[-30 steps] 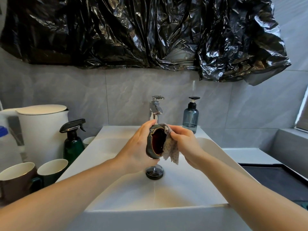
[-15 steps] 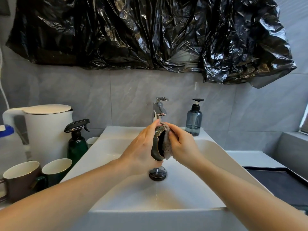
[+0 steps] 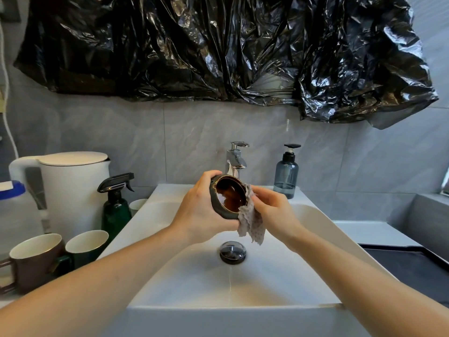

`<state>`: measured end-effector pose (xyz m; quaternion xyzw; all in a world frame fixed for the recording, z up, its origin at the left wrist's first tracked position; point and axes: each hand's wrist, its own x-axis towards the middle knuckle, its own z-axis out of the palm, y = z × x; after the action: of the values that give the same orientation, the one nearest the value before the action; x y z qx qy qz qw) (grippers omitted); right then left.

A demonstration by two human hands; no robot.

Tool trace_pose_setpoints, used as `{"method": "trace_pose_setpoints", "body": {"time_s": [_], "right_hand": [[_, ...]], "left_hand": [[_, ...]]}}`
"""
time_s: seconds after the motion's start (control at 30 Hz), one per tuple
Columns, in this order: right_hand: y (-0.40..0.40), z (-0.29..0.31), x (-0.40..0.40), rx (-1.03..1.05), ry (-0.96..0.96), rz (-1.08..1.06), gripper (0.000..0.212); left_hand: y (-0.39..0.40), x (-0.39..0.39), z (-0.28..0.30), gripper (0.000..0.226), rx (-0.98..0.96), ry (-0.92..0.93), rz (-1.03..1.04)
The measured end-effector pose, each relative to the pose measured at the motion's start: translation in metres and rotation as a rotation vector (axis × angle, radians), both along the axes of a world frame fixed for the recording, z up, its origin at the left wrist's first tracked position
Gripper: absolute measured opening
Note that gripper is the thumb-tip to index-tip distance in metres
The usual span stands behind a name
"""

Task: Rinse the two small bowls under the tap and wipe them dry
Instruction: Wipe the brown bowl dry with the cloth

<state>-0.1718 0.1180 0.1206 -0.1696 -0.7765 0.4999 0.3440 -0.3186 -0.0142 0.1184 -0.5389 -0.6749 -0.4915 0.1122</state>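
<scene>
On the far left of the frame the counter is crowded. A brown mug with a white inside sits at the edge, with a dark green mug just beside it. Behind them stand a tall white kettle and a dark green spray bottle with a black trigger. There is not much room to move on that side.

The big white square sink fills the middle and bottom of the frame. Its basin is wide and open under my hands, with the round shiny drain plug low in the middle. The silver tap stands at the back edge, and the grey-blue soap pump bottle is just to its right. A crinkly black plastic sheet hangs across the top.

Half a second ago the small dark bowl with the shiny brown inside faced sideways and the cloth covered its mouth. Now I have turned it so the inside faces me, and the cloth has come out to its right edge.

My left hand curls around the back of the bowl, holding it up above the drain. My right hand pinches the grey dotted cloth against the bowl's right rim, and the rest of the cloth hangs down.
</scene>
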Motion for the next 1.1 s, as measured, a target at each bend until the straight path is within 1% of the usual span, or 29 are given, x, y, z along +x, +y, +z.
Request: {"method": "trace_pose_setpoints", "body": {"time_s": [0.1, 0.2, 0.3, 0.4, 0.47, 0.53, 0.6, 0.67, 0.8, 0.87, 0.93, 1.03, 1.1], "right_hand": [[-0.003, 0.002, -0.001, 0.058, 0.088, -0.019, 0.033], [-0.006, 0.009, 0.003, 0.06, 0.098, -0.023, 0.033], [-0.015, 0.017, 0.011, 0.013, 0.078, 0.02, 0.031], [-0.027, 0.016, 0.022, -0.035, 0.107, 0.04, 0.033], [-0.033, 0.014, 0.029, -0.027, 0.128, 0.034, 0.034], [-0.038, 0.014, 0.031, -0.044, 0.191, 0.028, 0.034], [-0.044, 0.017, 0.03, -0.034, 0.244, 0.0, 0.032], [-0.048, 0.013, 0.026, 0.051, 0.265, -0.037, 0.029], [-0.047, 0.007, 0.025, 0.301, 0.247, -0.073, 0.049], [-0.046, 0.004, 0.024, 0.404, 0.225, -0.08, 0.058], [-0.042, 0.0, 0.021, 0.472, 0.213, -0.094, 0.057], [-0.039, -0.003, 0.018, 0.584, 0.218, -0.116, 0.052], [-0.04, 0.0, 0.018, 0.577, 0.246, -0.137, 0.049]], "left_hand": [[0.0, 0.003, -0.001, 0.1, -0.031, -0.022, 0.002], [-0.001, 0.008, 0.0, 0.093, -0.032, -0.083, -0.015], [-0.001, 0.01, 0.007, 0.087, -0.001, -0.236, -0.063], [-0.003, 0.019, 0.014, 0.085, 0.052, -0.405, -0.122], [-0.002, 0.028, 0.018, 0.073, 0.076, -0.552, -0.176], [-0.001, 0.036, 0.023, 0.059, 0.041, -0.678, -0.241], [-0.001, 0.043, 0.027, 0.064, -0.03, -0.765, -0.264], [0.0, 0.045, 0.027, 0.072, -0.073, -0.84, -0.235], [0.0, 0.044, 0.019, 0.076, -0.15, -0.932, -0.245], [-0.002, 0.046, 0.016, 0.071, -0.184, -0.941, -0.258], [-0.006, 0.048, 0.016, 0.066, -0.211, -0.941, -0.268], [-0.009, 0.049, 0.016, 0.067, -0.226, -0.972, -0.313], [-0.009, 0.049, 0.016, 0.069, -0.22, -1.005, -0.351]]}}
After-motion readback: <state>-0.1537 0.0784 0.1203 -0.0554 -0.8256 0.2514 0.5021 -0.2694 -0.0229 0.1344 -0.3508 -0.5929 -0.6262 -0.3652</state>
